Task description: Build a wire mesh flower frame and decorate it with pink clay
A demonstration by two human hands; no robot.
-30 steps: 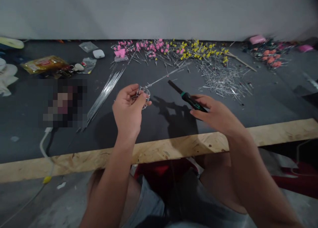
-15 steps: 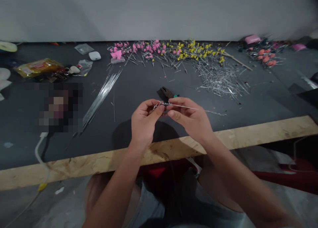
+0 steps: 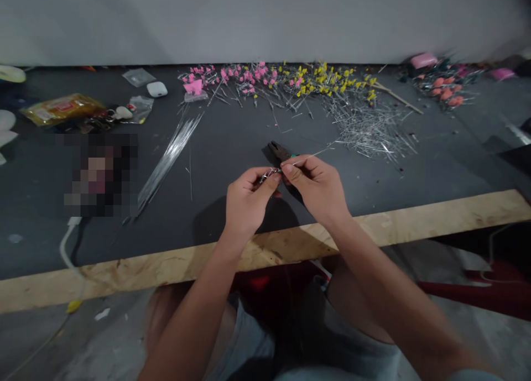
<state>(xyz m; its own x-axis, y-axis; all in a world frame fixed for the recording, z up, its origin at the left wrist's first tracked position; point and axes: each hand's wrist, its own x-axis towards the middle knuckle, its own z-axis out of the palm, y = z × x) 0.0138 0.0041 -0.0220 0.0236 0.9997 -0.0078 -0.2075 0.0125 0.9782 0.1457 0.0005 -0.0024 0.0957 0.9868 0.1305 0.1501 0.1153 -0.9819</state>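
Observation:
A twisted piece of silvery wire [image 3: 269, 175] is pinched between the thumb and fingers of my left hand [image 3: 247, 204]. My right hand [image 3: 319, 188] grips the same wire with thumb and forefinger, close to the left fingertips. From the right fingers a thin straight wire end [image 3: 317, 152] sticks out up and to the right. Just beyond my hands lie pliers [image 3: 279, 151] with dark jaws, their handles partly hidden behind my right hand.
Straight wires [image 3: 172, 160] lie bundled at left. Along the back are pink-tipped wires [image 3: 249, 78] and yellow-tipped wires [image 3: 327, 82]; a heap of bare wires [image 3: 373, 129] is at right. A yellow packet [image 3: 66, 109] and a white cable [image 3: 64, 248] sit left. The wooden edge [image 3: 166, 265] runs in front.
My right hand has turned and closed in on the left fingertips. The wire end that pointed right and slightly down now points up and right.

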